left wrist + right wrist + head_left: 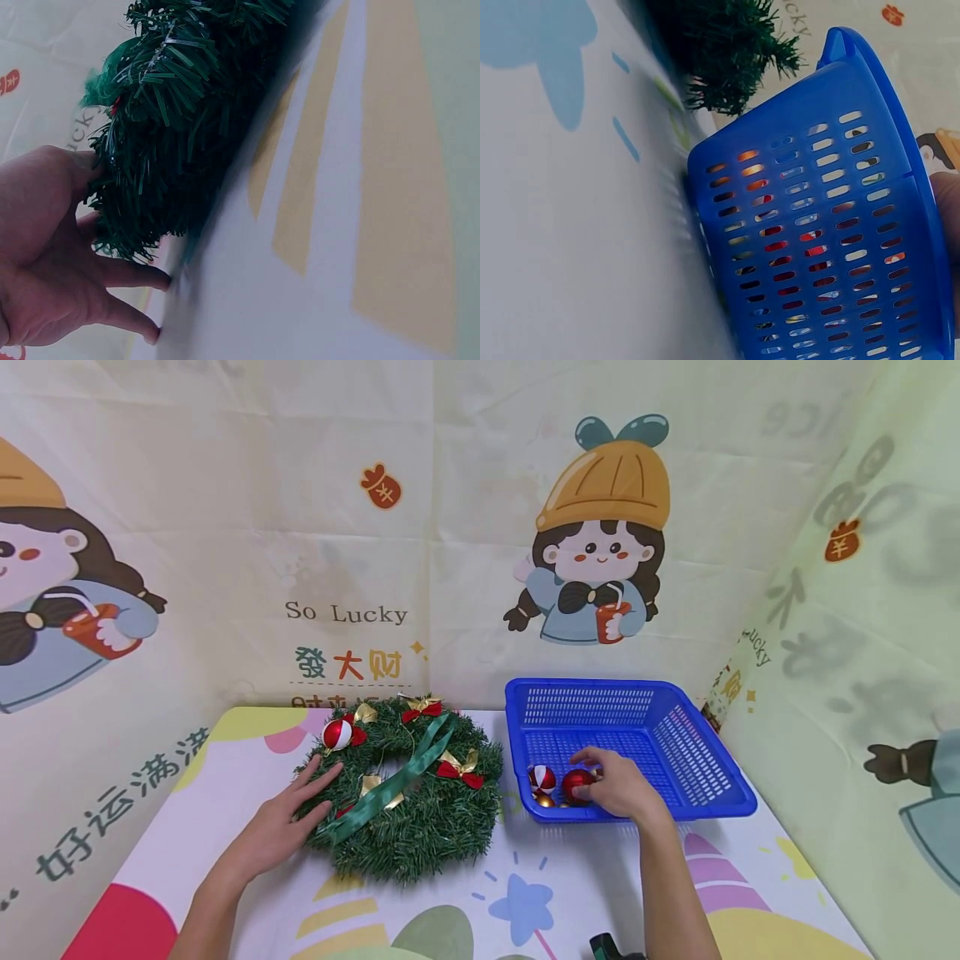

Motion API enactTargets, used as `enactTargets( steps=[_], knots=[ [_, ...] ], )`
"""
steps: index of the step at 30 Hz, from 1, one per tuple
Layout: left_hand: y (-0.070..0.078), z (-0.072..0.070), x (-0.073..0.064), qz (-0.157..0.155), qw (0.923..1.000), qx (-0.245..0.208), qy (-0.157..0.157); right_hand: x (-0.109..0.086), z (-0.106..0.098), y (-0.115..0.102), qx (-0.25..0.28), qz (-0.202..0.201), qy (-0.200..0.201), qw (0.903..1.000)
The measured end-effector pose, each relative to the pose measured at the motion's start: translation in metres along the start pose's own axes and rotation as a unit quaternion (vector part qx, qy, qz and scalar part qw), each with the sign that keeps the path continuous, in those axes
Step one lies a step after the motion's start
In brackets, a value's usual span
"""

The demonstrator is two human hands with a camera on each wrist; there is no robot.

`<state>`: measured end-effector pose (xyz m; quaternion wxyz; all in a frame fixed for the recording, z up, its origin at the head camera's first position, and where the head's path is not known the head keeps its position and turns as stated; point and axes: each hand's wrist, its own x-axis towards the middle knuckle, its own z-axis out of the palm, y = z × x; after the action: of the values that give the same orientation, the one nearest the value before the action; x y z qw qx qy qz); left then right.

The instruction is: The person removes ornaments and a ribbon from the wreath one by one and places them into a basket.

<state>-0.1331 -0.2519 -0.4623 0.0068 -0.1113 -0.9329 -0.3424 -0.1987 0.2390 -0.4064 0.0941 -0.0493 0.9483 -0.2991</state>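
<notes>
A green Christmas wreath [442, 827] lies on the table, dressed with red and gold bows [461, 768], a green ribbon [390, 789] and a red-and-white bauble [337, 734] at its upper left. My left hand [281, 822] rests with spread fingers at the wreath's left side; in the left wrist view its fingers reach around the outer needles. Inside the blue basket [585, 693], my right hand [621, 785] holds a red bauble [576, 785] between thumb and fingers. Beside it sit another red-and-white bauble [542, 779] and a gold one [544, 801].
The basket's slotted wall [810, 225] fills much of the right wrist view and hides most of that hand. A small dark object [604, 947] lies at the table's front edge by the right forearm. A printed cloth wall [465, 568] rises behind the table.
</notes>
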Motion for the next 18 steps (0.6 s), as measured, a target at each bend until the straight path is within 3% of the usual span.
enactTargets(
  steps=[10, 18],
  knots=[
    [0.0005, -0.0007, -0.0004, -0.003, 1.0, 0.002, -0.002, 0.0031, 0.001, -0.0005, -0.003, -0.005, 0.023, 0.9997],
    [0.0018, -0.0015, -0.0004, -0.005, 1.0, 0.001, -0.004, 0.0036, 0.0017, -0.0052, 0.025, -0.009, 0.048, 0.9985]
  ],
)
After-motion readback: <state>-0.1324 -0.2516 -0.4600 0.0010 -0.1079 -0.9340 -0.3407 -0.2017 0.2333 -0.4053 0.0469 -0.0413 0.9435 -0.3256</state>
